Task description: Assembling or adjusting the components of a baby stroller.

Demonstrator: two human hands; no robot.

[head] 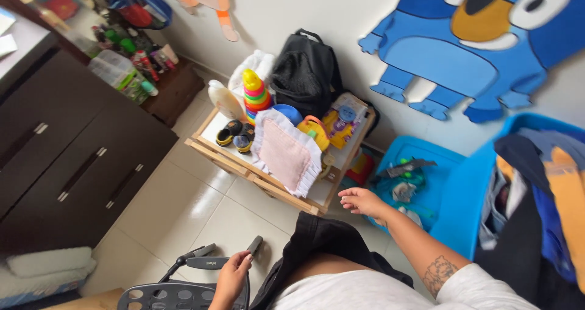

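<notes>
The left hand (233,277) has its fingers (244,261) curled down onto the top edge of a grey plastic frame (177,295) with oval holes, at the bottom of the view; whether they close fully round it I cannot tell. Just beside the fingertips lie grey handle-like bars (210,262) of the same frame, resting over the pale tiled floor (183,206).

The right hand (361,201) reaches forward with its fingers loosely spread and slightly bent, holding nothing. It hovers just off the near corner of a low wooden table (268,185), not touching it. The forearm behind it bears a tattoo near the elbow, and a white sleeve shows below.

On the table, nearest the right hand, a pink cushion with a white frill (285,154) hangs over the front edge. Behind it stand a rainbow ring-stacking toy (256,95), a pair of small dark and yellow shoes (236,134), a yellow toy (326,130) and a black backpack (304,72) leaning on the wall.

Right of the table, a blue plastic tub (426,154) holds small toys, and a larger blue bin (469,200) is piled with clothes. A blue cartoon figure (463,48) decorates the wall. A dark brown dresser (73,151) stands at the left.
</notes>
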